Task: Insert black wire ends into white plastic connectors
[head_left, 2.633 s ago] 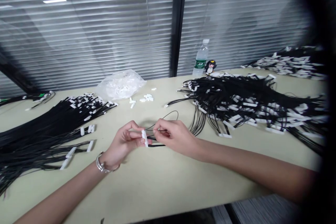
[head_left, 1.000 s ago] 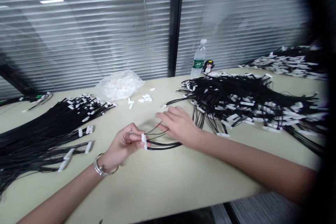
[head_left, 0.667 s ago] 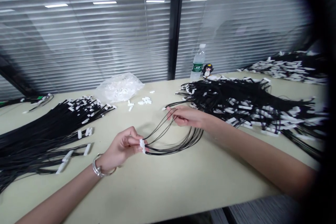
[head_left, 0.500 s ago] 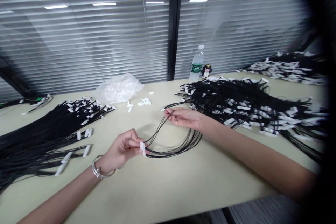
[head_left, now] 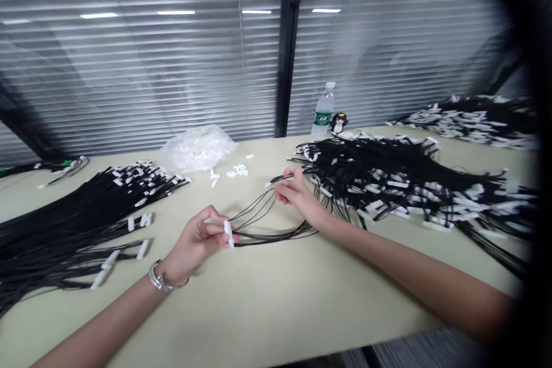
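Observation:
My left hand (head_left: 200,238), with a silver bangle (head_left: 158,279) on its wrist, pinches a long white connector (head_left: 229,234) between thumb and fingers. Several thin black wires (head_left: 267,238) run from this connector to the right and pass under my right forearm. Others arch up toward my right hand (head_left: 296,191), whose curled fingers are closed on black wires near a small white end piece (head_left: 268,184). The exact grip of the right fingertips is partly hidden.
Black wire bundles (head_left: 56,207) with white connectors lie left, and a tangled heap (head_left: 379,155) lies right. Another heap (head_left: 470,121) sits far right. A plastic bag of white parts (head_left: 198,148), loose white connectors (head_left: 238,170), a water bottle (head_left: 323,110) and a penguin figurine (head_left: 339,123) stand behind.
My right hand has moved slightly right and up along the wires, its fingers more curled. My left hand has shifted a little left and up with the white connector. The view has tilted slightly.

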Available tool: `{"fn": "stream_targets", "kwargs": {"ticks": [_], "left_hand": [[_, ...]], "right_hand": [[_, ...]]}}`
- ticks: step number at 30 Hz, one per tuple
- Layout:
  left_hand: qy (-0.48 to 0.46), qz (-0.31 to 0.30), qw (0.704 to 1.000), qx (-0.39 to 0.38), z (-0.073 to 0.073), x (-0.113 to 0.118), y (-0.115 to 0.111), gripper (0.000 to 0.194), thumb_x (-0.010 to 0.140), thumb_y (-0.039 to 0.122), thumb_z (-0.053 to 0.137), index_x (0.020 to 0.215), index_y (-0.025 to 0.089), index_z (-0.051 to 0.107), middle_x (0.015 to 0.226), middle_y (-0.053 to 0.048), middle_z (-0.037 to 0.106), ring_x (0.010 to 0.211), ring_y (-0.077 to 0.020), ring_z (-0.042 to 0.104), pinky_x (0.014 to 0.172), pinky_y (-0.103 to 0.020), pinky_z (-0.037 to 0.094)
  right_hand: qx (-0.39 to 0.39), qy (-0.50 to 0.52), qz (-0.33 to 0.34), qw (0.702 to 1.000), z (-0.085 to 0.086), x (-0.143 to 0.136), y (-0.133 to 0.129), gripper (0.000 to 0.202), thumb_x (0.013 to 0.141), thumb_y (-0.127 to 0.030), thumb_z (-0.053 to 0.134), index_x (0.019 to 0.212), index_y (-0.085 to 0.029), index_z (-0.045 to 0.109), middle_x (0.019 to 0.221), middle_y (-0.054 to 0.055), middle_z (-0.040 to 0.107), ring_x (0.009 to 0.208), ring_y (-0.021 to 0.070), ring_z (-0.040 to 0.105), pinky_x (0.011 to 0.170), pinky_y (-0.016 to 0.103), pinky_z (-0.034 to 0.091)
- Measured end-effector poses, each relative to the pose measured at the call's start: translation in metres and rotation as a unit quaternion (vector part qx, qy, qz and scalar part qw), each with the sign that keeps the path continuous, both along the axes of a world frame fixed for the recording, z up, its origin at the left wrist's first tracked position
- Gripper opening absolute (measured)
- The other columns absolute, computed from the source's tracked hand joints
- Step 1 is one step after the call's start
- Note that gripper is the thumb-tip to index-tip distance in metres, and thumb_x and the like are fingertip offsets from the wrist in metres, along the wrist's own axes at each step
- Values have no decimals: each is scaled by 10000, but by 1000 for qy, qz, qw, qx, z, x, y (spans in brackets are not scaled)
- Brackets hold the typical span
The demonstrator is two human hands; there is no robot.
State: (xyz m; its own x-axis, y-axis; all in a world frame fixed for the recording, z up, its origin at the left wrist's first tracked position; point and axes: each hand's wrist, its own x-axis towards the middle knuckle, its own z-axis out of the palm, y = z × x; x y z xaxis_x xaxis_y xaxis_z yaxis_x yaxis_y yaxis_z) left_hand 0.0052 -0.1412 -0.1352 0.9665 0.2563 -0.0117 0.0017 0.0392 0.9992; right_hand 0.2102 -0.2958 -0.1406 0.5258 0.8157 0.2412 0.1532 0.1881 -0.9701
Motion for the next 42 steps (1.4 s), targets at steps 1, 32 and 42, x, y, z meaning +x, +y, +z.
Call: {"fn": "stream_targets", "kwargs": {"ticks": [1, 32, 42], "left_hand": [[2, 0, 1000, 0, 0, 0, 0, 248, 762, 174, 634, 896, 189, 427, 824, -76, 723, 857, -222, 663, 803, -384, 475], [-9, -19, 998, 56, -2, 1, -2, 211, 771, 178, 621, 849, 186, 426, 727, -48, 711, 763, -176, 651, 699, -290, 449], [4, 44, 997, -56, 2, 3, 7, 280, 743, 171, 654, 900, 205, 425, 821, -54, 723, 889, -220, 657, 836, -385, 469]], "right_hand": [[-7, -22, 7, 1000, 3, -4, -2, 165, 861, -292, 435, 982, -237, 337, 598, -81, 489, 539, 71, 446, 556, 199, 366], [-67, 105, 286, 950, 22, -50, -9, 192, 829, -277, 522, 955, -149, 588, 812, 37, 629, 714, 98, 582, 684, 237, 437], [161, 264, -15, 951, 18, 44, -4, 163, 819, -288, 566, 972, -233, 579, 929, -16, 614, 869, 66, 583, 798, 180, 475]]}}
